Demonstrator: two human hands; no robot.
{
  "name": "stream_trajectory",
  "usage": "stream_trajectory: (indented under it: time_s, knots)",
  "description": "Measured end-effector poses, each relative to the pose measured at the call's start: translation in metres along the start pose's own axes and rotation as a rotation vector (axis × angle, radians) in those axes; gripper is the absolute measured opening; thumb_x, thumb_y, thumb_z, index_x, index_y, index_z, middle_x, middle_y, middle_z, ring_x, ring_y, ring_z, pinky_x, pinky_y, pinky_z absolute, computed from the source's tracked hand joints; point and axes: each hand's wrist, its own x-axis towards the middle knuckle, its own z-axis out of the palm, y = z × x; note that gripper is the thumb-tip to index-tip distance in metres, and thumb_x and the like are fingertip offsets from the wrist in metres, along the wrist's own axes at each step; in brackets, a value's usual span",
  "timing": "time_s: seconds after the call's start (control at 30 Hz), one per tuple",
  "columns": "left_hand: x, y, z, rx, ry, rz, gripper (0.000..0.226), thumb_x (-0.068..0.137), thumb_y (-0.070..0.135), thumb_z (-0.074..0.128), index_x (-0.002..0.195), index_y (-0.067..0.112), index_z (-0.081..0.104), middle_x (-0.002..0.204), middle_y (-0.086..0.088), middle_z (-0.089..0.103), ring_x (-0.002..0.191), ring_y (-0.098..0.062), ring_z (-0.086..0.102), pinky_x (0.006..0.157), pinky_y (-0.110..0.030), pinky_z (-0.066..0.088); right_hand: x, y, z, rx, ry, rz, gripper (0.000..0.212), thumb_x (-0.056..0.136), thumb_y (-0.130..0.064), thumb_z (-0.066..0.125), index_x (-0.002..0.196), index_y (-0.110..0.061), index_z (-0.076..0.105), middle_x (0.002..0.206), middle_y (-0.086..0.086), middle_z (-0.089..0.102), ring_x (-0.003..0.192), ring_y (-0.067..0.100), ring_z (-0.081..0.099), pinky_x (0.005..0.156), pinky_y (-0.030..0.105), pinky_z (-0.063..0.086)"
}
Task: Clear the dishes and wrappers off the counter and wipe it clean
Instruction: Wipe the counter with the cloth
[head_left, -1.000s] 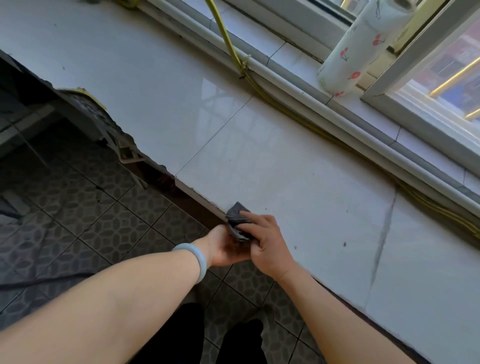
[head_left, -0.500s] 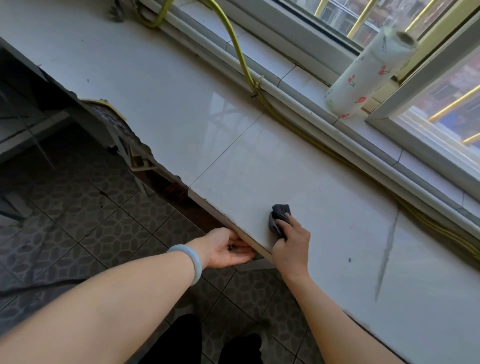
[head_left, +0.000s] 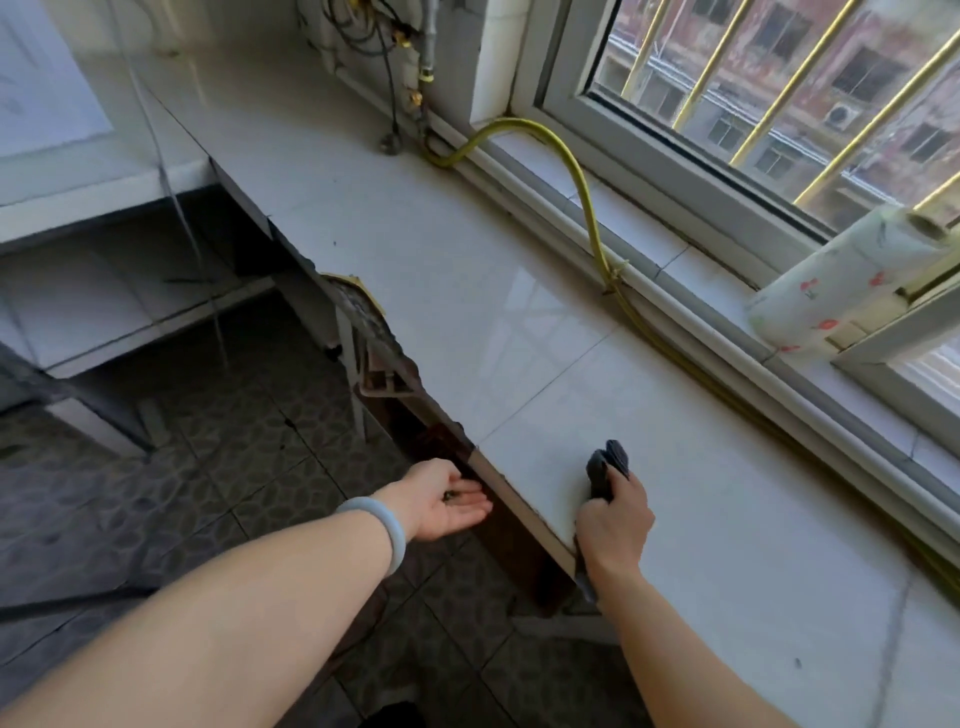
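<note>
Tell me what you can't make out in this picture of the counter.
All in the head view:
- Small dark specks in the palm of the left hand: too small to identify.
- Much of the grey cloth: covered by the right hand gripping it.
- Right end of the counter: cut off by the picture edge.
- The cables in the far corner: blurred.

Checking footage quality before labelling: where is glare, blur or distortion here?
Head view: window glare reflects on the counter tile; wide-angle lens bows the window frame; the paper towel roll and left hand look soft; the floor lies in shadow.
</note>
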Motion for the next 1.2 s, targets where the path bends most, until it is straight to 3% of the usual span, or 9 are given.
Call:
stream_trajectory:
  time_s: [0.23, 0.5, 0.57, 0.73, 0.9, 0.97, 1.07, 1.13, 1.2]
  knots:
    - [0.004, 0.023, -0.017, -0.109, 0.037, 0.056, 0.037, 0.104, 0.015, 0.034, 0.12, -0.012, 0.053, 0.112, -0.03, 0.055, 0.124, -0.04, 0.051, 0.1, -0.045, 0.043, -0.007, -0.02, 0.031, -0.179, 0.0, -0.056, 0.053, 0.083, 0.008, 0.045, 0.131, -0.009, 0.06, 0.149, 0.007, 0.041, 0.132, 0.035, 0.033, 0.108, 0.043, 0.034]
    - [0.017, 0.053, -0.013, -0.159, 0.091, 0.111, 0.033, 0.104, 0.017, 0.036, 0.1, -0.01, 0.055, 0.098, -0.025, 0.056, 0.108, -0.038, 0.053, 0.102, -0.045, 0.041, 0.007, -0.061, 0.071, -0.211, -0.099, -0.152, 0.056, 0.082, 0.005, 0.047, 0.134, -0.013, 0.058, 0.152, 0.005, 0.038, 0.135, 0.029, 0.032, 0.111, 0.038, 0.031]
    - [0.021, 0.061, -0.018, -0.148, 0.124, 0.127, 0.032, 0.104, 0.017, 0.037, 0.098, -0.009, 0.056, 0.097, -0.025, 0.057, 0.105, -0.038, 0.055, 0.095, -0.045, 0.044, 0.008, -0.075, 0.079, -0.232, -0.141, -0.178, 0.057, 0.082, 0.003, 0.048, 0.136, -0.015, 0.055, 0.153, 0.004, 0.035, 0.135, 0.029, 0.03, 0.111, 0.038, 0.029]
    - [0.041, 0.088, -0.027, -0.13, 0.21, 0.145, 0.031, 0.102, 0.013, 0.037, 0.081, -0.003, 0.053, 0.076, -0.019, 0.052, 0.066, -0.032, 0.054, 0.087, -0.047, 0.048, 0.019, -0.1, 0.101, -0.237, -0.248, -0.238, 0.058, 0.084, 0.003, 0.046, 0.138, -0.018, 0.051, 0.156, -0.001, 0.028, 0.137, 0.025, 0.023, 0.111, 0.031, 0.021]
    - [0.05, 0.106, -0.03, -0.124, 0.227, 0.178, 0.033, 0.101, 0.012, 0.035, 0.069, 0.005, 0.043, 0.05, -0.009, 0.044, 0.043, -0.027, 0.051, 0.084, -0.047, 0.049, 0.027, -0.121, 0.118, -0.243, -0.338, -0.301, 0.061, 0.084, 0.001, 0.045, 0.14, -0.023, 0.047, 0.157, -0.007, 0.021, 0.138, 0.02, 0.016, 0.112, 0.026, 0.016]
    - [0.05, 0.111, -0.032, -0.114, 0.217, 0.181, 0.034, 0.1, 0.013, 0.035, 0.067, 0.007, 0.041, 0.042, -0.007, 0.043, 0.033, -0.024, 0.05, 0.075, -0.046, 0.051, 0.029, -0.128, 0.123, -0.239, -0.371, -0.32, 0.063, 0.083, 0.002, 0.045, 0.14, -0.024, 0.047, 0.158, -0.008, 0.019, 0.139, 0.019, 0.014, 0.112, 0.025, 0.014]
    - [0.046, 0.117, -0.033, -0.109, 0.236, 0.183, 0.029, 0.1, 0.014, 0.039, 0.076, 0.003, 0.051, 0.063, -0.012, 0.053, 0.055, -0.028, 0.06, 0.059, -0.043, 0.052, 0.034, -0.137, 0.129, -0.22, -0.428, -0.344, 0.066, 0.081, 0.004, 0.046, 0.139, -0.026, 0.047, 0.158, -0.01, 0.018, 0.139, 0.018, 0.013, 0.111, 0.023, 0.013]
    - [0.044, 0.121, -0.034, -0.128, 0.25, 0.189, 0.026, 0.1, 0.014, 0.041, 0.086, 0.0, 0.058, 0.075, -0.015, 0.058, 0.07, -0.031, 0.061, 0.061, -0.043, 0.053, 0.036, -0.142, 0.135, -0.209, -0.456, -0.365, 0.066, 0.081, 0.003, 0.047, 0.139, -0.027, 0.047, 0.158, -0.011, 0.017, 0.139, 0.018, 0.012, 0.109, 0.022, 0.012]
    - [0.043, 0.124, -0.035, -0.127, 0.269, 0.199, 0.027, 0.1, 0.014, 0.041, 0.088, -0.001, 0.06, 0.068, -0.016, 0.063, 0.067, -0.03, 0.063, 0.063, -0.043, 0.052, 0.037, -0.144, 0.141, -0.202, -0.471, -0.389, 0.064, 0.082, 0.001, 0.047, 0.139, -0.027, 0.047, 0.158, -0.01, 0.017, 0.138, 0.017, 0.012, 0.109, 0.022, 0.012]
